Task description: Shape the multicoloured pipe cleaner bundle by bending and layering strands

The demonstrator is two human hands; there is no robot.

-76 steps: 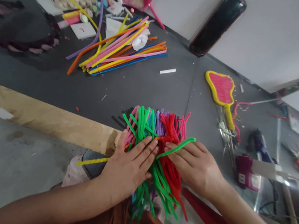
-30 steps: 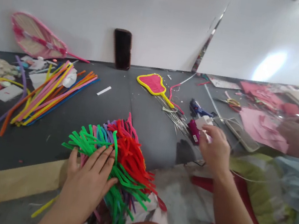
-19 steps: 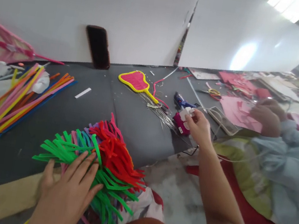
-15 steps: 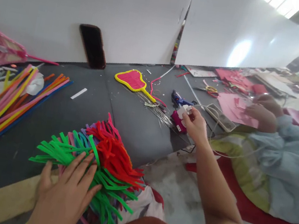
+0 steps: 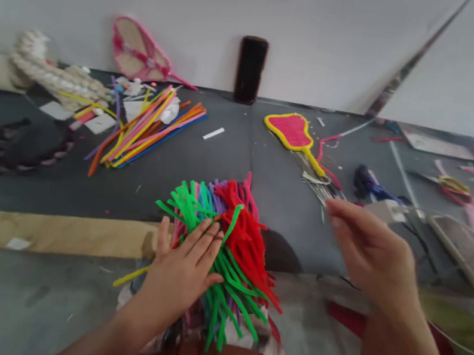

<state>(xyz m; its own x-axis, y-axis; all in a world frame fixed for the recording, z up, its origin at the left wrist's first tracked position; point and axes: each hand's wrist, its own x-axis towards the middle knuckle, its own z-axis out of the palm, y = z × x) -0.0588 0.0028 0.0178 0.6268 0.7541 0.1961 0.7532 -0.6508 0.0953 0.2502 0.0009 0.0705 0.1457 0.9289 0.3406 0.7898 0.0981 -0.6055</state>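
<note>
My left hand [image 5: 180, 271] lies flat, fingers stretched out, on a bundle of short pipe cleaners [image 5: 241, 233] in green, red, purple and pink, which rests over my lap at the edge of the dark mat [image 5: 201, 171]. My right hand [image 5: 369, 254] hangs in the air to the right of the bundle and is smeared by motion. Its fingers point left. A pale, blurred object [image 5: 389, 212] shows just behind the fingers; whether the hand holds it cannot be told.
Long pipe cleaners [image 5: 150, 126] lie in a pile at the back left. A phone [image 5: 250, 69] leans on the wall. A yellow-rimmed pink fan [image 5: 292, 131], a blue tool [image 5: 371, 188], a clear tray [image 5: 461, 251] and scissors [image 5: 451, 186] lie right. A wooden plank [image 5: 41, 229] edges the mat.
My right hand has pulled back from the glue gun area toward the bundle. The view has swung back left. My left hand has stayed flat on the bundle.
</note>
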